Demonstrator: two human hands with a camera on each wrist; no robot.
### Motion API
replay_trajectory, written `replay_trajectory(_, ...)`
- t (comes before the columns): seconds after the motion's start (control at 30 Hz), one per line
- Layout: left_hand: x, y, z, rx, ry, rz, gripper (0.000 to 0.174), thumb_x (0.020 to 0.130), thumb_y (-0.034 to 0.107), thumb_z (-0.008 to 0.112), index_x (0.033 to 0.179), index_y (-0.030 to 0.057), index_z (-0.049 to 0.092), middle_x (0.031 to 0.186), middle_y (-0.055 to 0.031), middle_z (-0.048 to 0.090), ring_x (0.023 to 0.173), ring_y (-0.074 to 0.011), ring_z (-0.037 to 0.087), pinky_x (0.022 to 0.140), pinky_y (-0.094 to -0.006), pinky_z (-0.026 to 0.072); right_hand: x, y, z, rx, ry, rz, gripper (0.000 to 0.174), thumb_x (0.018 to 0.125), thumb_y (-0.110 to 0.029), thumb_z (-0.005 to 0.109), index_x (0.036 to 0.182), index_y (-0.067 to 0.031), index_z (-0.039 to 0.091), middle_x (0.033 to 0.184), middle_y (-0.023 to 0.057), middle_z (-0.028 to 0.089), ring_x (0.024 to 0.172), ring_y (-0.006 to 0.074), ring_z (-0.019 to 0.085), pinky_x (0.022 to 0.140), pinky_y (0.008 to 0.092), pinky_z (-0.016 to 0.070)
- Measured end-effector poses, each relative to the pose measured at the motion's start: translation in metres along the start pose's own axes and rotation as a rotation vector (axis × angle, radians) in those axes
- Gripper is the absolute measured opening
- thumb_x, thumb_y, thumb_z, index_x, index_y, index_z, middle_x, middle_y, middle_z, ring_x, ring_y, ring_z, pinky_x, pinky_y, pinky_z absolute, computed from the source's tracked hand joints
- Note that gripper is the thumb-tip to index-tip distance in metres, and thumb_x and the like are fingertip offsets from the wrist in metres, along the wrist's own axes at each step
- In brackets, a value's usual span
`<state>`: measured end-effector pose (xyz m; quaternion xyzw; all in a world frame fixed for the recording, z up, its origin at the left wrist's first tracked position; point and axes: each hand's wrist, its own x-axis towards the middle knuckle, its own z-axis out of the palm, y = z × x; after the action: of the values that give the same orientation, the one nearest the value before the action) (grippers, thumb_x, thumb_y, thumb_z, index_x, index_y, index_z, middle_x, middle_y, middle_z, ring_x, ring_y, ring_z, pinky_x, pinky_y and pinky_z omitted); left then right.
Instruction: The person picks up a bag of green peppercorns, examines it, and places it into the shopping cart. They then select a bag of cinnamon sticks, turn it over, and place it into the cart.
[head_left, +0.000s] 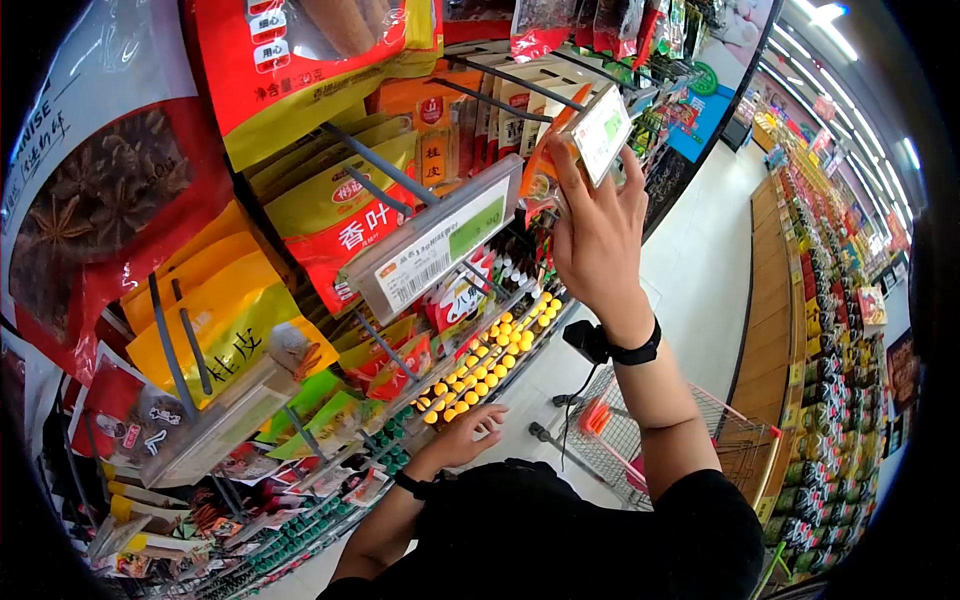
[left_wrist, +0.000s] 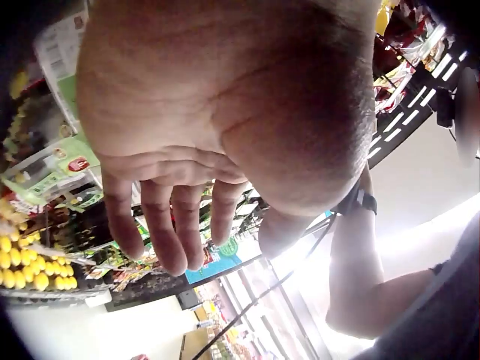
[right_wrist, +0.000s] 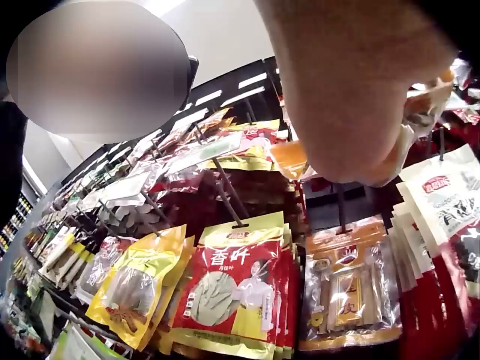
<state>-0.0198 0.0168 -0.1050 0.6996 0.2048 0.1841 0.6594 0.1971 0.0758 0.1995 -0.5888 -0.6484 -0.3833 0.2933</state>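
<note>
In the head view my right hand (head_left: 600, 230) is raised to a hook at the shelf's far end, its fingers around a white price tag (head_left: 603, 135). An orange spice packet (head_left: 543, 165) is gripped behind that tag, mostly hidden by the hand. In the right wrist view, an orange corner of the packet (right_wrist: 291, 159) shows beside the palm. Below it hangs an orange-topped clear packet (right_wrist: 352, 289) of sticks, next to red and yellow bay leaf packets (right_wrist: 229, 289). My left hand (head_left: 465, 437) hangs low near the shelf, fingers loosely bent, holding nothing.
Hooks with price tags (head_left: 440, 240) jut out from the rack. A large star anise bag (head_left: 100, 190) hangs close at left. Yellow round items (head_left: 480, 370) line a lower shelf. A shopping cart (head_left: 690, 440) stands behind my right arm, and stocked shelves (head_left: 830, 400) run across the aisle.
</note>
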Motion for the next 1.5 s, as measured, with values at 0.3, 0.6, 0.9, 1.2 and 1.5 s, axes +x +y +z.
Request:
replay_trajectory(0.3, 0.0, -0.007, -0.01, 0.029, -0.008, 0.007, 0.047, 0.094, 0.014, 0.068, 0.138, 0.0067, 0.054, 0.113, -0.0061, 0.063, 0.094, -0.0146, 0.061, 0.086, -0.0298, 0.0514, 0.0, -0.006, -0.01, 0.029, -0.078, 0.021, 0.075, 0.081, -0.003, 0.06, 0.151, -0.0268, 0.046, 0.138, 0.0117, 0.054, 0.131, 0.0396, 0.041, 0.095, 0.0467, 0.0365)
replay_trajectory(0.6, 0.002, -0.004, -0.015, 0.063, -0.013, -0.015, 0.047, 0.095, 0.019, 0.069, 0.138, 0.0071, 0.053, 0.112, -0.0056, 0.062, 0.095, -0.016, 0.061, 0.086, -0.0305, 0.0509, 0.003, -0.014, -0.029, -0.01, -0.18, -0.002, 0.083, 0.076, 0.005, 0.053, 0.154, -0.0227, 0.044, 0.146, 0.0123, 0.05, 0.132, 0.042, 0.039, 0.11, 0.0505, 0.0313)
replay_trajectory(0.9, 0.002, -0.009, -0.018, 0.075, 0.026, 0.017, 0.042, 0.095, 0.015, 0.068, 0.135, 0.0045, 0.058, 0.11, -0.0042, 0.064, 0.094, -0.0112, 0.06, 0.084, -0.0283, 0.0516, 0.012, 0.0, -0.024, 0.0, -0.096, -0.029, 0.068, 0.078, -0.005, 0.06, 0.145, -0.0181, 0.053, 0.132, 0.0137, 0.053, 0.126, 0.0392, 0.043, 0.097, 0.0495, 0.0372)
replay_trajectory(1.2, -0.001, -0.015, -0.021, 0.091, 0.043, 0.012, 0.045, 0.095, 0.021, 0.069, 0.136, 0.0084, 0.057, 0.112, -0.007, 0.066, 0.095, -0.017, 0.063, 0.084, -0.032, 0.0524, 0.014, 0.002, -0.027, 0.06, -0.073, -0.035, 0.062, 0.078, -0.004, 0.059, 0.139, -0.017, 0.058, 0.13, 0.0122, 0.056, 0.124, 0.0394, 0.044, 0.097, 0.0495, 0.0379)
replay_trajectory(1.5, 0.0, -0.014, -0.019, 0.117, 0.042, 0.015, 0.041, 0.093, 0.02, 0.071, 0.131, 0.0078, 0.06, 0.11, -0.0067, 0.068, 0.093, -0.0166, 0.064, 0.083, -0.0316, 0.0525, 0.016, 0.01, -0.031, 0.042, -0.101, -0.064, 0.049, 0.079, -0.007, 0.061, 0.127, -0.0146, 0.066, 0.127, 0.0129, 0.056, 0.124, 0.0377, 0.045, 0.095, 0.0489, 0.0389)
